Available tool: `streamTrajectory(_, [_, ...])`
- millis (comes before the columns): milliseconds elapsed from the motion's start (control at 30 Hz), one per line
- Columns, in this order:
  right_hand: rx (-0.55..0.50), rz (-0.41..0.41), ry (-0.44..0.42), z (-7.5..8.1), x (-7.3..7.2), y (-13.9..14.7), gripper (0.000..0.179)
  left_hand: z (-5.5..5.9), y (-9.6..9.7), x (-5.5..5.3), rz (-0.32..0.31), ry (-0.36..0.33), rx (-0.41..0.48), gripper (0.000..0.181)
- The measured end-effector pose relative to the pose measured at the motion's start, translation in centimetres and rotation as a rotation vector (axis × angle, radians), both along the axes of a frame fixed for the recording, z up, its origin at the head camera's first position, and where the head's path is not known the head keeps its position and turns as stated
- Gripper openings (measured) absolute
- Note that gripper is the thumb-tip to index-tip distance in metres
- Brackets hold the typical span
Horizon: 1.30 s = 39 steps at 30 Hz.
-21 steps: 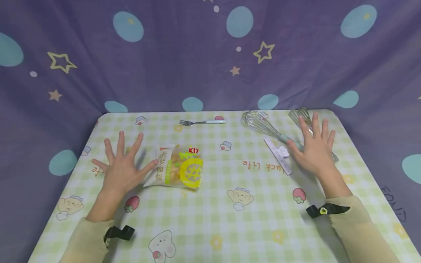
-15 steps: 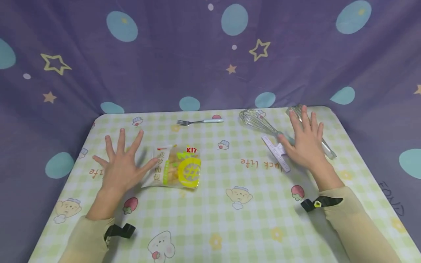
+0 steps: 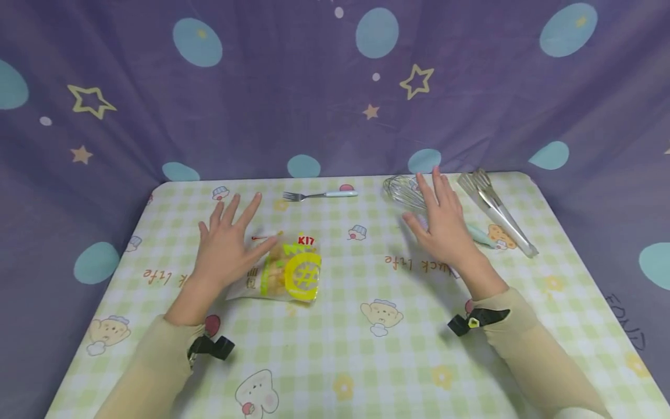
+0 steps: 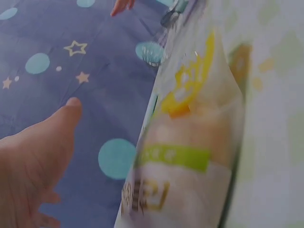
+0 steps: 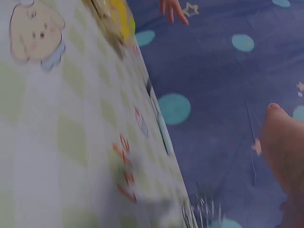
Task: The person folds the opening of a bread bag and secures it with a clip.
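Head view: red characters reading K17 [image 3: 306, 240] and a yellow disc [image 3: 303, 276] with a # mark show on the bread packet [image 3: 277, 273], which lies left of centre on the worktop [image 3: 324, 361]. Some of its Chinese lettering is covered by the left hand [image 3: 224, 250], its fingers spread apart; whether they touch the wrapper cannot be told. Upside-down words, luck life [image 3: 413, 263], are printed on the green-checked surface, and letters resembling FOND [image 3: 625, 323] mark the purple curtain [image 3: 262, 87]. The right hand [image 3: 445, 227], fingers also apart, hides the middle of a whisk [image 3: 404, 193] and most of a pale strip [image 3: 454, 272]. Tongs [image 3: 502, 218] lie to the right, a fork [image 3: 340, 194] near the far edge. Both wrist views blur and crop the hands.
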State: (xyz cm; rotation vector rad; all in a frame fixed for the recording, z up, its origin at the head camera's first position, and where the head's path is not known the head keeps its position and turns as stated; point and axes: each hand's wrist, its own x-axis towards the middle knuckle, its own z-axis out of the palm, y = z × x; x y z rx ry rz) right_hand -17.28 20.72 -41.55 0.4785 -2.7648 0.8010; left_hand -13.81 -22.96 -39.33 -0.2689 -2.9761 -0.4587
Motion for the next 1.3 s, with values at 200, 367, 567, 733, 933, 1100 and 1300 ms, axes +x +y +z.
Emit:
streamTrajectory(200, [-0.013,0.045,0.001,-0.3,-0.2,-3.7,0.082,-0.1,1.3,-1.4,-0.1,-0.057,0.066,0.08])
streamTrajectory(367, [-0.015,0.103,-0.043,-0.5,-0.1,-6.7,0.081,-0.6,2.0,-2.6,-0.133,-0.172,0.116,0.076])
streamTrajectory(567, [-0.012,0.141,-0.064,-1.5,-0.3,-9.7,0.082,-1.4,3.0,-3.7,-0.164,-0.228,0.159,0.073])
streamTrajectory(733, [-0.021,0.196,-0.107,-2.0,0.2,-12.1,0.08,-2.0,3.5,-4.1,-0.209,-0.231,0.17,0.067])
streamTrajectory(933, [-0.087,0.223,-0.266,-2.5,1.2,-14.8,0.072,-2.9,3.6,-4.4,-0.213,-0.252,0.136,0.065])
streamTrajectory(1100, [-0.19,0.222,-0.364,-2.7,1.1,-16.6,0.059,-3.6,3.5,-4.6,-0.194,-0.214,0.128,0.061])
streamTrajectory(1300, [-0.205,0.203,-0.452,-3.6,0.6,-17.4,0.041,-4.5,3.6,-4.6,-0.183,-0.172,0.119,0.049])
